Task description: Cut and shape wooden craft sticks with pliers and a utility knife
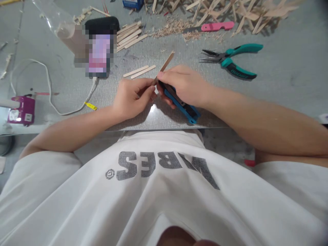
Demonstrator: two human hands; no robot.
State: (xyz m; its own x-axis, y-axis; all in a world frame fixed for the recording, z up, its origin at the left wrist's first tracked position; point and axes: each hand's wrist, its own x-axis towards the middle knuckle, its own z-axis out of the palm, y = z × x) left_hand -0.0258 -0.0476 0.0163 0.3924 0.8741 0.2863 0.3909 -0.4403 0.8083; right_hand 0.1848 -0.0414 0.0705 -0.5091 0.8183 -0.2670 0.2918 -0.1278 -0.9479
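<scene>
A wooden craft stick (167, 62) slants up and away between my hands, its far end looking broken or cut. My left hand (134, 97) pinches the near end of this stick. In my right hand (184, 83) is a blue and black utility knife (183, 105), its handle pointing back toward the table's front edge. The right thumb presses against the stick, close to the knife's front; the blade itself is hidden by the fingers. Two loose craft sticks (142, 71) lie on the table just beyond my left hand.
Green-handled needle-nose pliers (228, 59) lie open at right. Behind are a pink-handled folding saw (217, 26), wood shavings (174, 28), a stick structure (246, 15) and stacked sticks (130, 34). At left are a phone (98, 56), its white cable (48, 87) and a purple plug block (22, 110).
</scene>
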